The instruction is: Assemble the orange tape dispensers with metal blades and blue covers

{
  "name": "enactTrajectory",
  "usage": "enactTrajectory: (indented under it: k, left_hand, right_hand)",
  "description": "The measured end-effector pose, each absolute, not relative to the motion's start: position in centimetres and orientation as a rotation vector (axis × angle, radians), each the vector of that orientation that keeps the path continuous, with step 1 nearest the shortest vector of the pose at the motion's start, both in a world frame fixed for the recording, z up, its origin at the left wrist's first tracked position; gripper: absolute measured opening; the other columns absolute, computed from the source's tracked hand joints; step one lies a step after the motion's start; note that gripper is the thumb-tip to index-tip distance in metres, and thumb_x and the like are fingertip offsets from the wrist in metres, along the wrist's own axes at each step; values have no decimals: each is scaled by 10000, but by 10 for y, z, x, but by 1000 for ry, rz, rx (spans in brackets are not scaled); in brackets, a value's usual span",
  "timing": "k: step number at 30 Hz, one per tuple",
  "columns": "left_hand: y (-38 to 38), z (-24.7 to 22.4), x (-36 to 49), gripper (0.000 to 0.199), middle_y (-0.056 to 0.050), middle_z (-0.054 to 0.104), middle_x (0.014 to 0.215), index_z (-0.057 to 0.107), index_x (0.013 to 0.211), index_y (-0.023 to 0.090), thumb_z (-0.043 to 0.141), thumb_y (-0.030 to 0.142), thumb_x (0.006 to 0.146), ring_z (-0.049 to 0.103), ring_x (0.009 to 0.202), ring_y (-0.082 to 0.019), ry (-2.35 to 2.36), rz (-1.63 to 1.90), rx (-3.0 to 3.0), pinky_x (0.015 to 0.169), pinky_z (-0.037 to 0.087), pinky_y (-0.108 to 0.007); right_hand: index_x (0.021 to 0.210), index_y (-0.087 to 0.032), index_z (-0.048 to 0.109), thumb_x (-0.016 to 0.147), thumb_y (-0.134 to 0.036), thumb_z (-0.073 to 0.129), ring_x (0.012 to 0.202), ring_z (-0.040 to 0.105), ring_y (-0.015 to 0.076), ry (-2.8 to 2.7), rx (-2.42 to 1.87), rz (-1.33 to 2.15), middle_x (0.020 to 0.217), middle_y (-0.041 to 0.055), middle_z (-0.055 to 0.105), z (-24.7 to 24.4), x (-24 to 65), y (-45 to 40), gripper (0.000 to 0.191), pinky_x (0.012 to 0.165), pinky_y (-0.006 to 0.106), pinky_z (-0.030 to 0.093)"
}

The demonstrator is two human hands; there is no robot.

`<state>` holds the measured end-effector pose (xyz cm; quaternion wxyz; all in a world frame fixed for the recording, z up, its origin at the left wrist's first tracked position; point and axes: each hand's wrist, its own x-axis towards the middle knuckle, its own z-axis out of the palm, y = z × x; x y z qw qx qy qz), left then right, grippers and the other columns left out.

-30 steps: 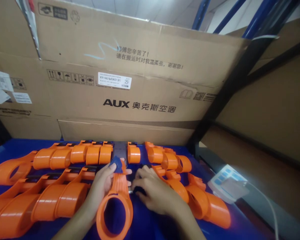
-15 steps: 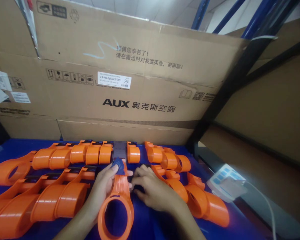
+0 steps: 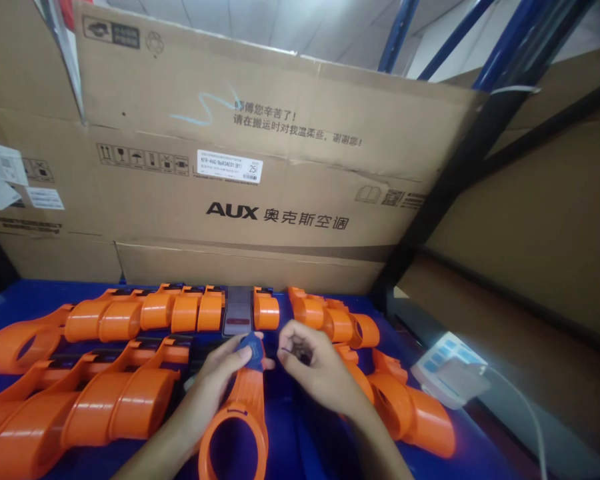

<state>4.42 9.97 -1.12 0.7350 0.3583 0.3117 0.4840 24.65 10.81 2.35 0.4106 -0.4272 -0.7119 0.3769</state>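
My left hand (image 3: 219, 370) is closed around the neck of an orange plastic part with a large ring (image 3: 250, 393), its thumb pressing on a dark blue piece (image 3: 254, 353) at the upper end. The ring hangs toward me, its lower edge cut off by the picture. To the right, my right hand (image 3: 323, 367) is closed in a pinch, apart from the part. A small dark sliver (image 3: 286, 351) shows at its fingertips, too small to name. Several like orange parts lie left (image 3: 143, 400) and right (image 3: 433, 417) of my hands.
A blue surface (image 3: 285, 453) bears the rows of orange parts. A dark phone-like slab (image 3: 239, 310) lies behind my left hand. A white power strip (image 3: 450, 370) with a plugged-in cable sits at right. Large cardboard (image 3: 280, 257) and a dark rack post (image 3: 430, 193) bound the back.
My right hand has drawn up and back from the table, its fingers now pinched higher. My left hand, with the orange part, has shifted slightly right and down. The view tilts a little.
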Motion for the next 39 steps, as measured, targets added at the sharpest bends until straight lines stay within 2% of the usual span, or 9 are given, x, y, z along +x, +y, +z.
enactTrajectory:
  k: [3,7,12,15,17,21,24,34,39]
  left_hand:
    - [99,-16,44,554,-142,843,991,731,1256,155,792,480,811,769,1013,-352,680,1073,847,969,531,-439]
    - [97,-18,44,552,-148,832,1075,705,1304,175,788,449,831,766,996,-312,628,1099,857,930,537,-384]
    - [95,-15,47,477,-151,835,992,724,1237,161,771,443,855,776,934,-314,564,1086,774,868,567,-380]
    - [95,-13,48,484,-130,835,966,724,1235,156,750,469,866,781,833,-280,634,1127,704,803,585,-353]
    - [97,-13,47,519,-122,836,937,730,1240,150,725,512,868,783,796,-291,655,1120,638,768,597,-367]
    - [102,-12,44,553,-127,841,929,762,1201,146,697,573,856,791,910,-345,576,1090,544,846,606,-411]
    - [103,-11,45,556,-137,841,984,754,1226,144,693,558,860,786,972,-361,524,1076,518,883,604,-429]
    - [91,-9,52,593,-149,804,1160,704,1287,177,800,505,802,744,1102,-387,595,1205,542,969,572,-490]
    - [93,-13,50,539,-86,755,1260,673,1293,258,843,320,785,626,1300,-329,606,1390,641,1103,472,-432]
  right_hand:
    - [797,-214,588,913,-378,693,641,475,137,-1586,-1010,1030,715,-26,554,23,247,113,226,597,259,368]
    - [800,-208,623,866,-448,759,670,490,143,-1417,-965,1084,731,-17,560,20,242,114,284,624,254,390]
    - [787,-215,629,845,-525,772,669,493,153,-1235,-950,1199,748,-6,568,11,228,113,346,587,244,399]
    - [842,-220,660,873,-572,725,701,563,179,-1131,-927,1276,772,15,626,11,224,112,359,627,269,458]
    - [952,-224,708,907,-602,657,813,648,225,-1132,-840,1382,883,59,703,14,224,111,384,721,326,521]
    - [1210,-269,728,832,-519,781,1155,659,289,-1242,-714,1456,1244,98,724,17,228,104,457,999,434,508]
    - [1304,-308,697,777,-403,877,1237,626,283,-1295,-808,1364,1366,76,679,12,227,102,565,1065,450,481]
    - [1237,-301,722,910,-465,753,1240,657,299,-1371,-850,1127,1312,76,726,13,224,103,368,1106,495,482]
    - [1267,-301,718,919,-397,753,1303,617,309,-1475,-853,1015,1344,77,700,17,234,106,363,1149,508,441]
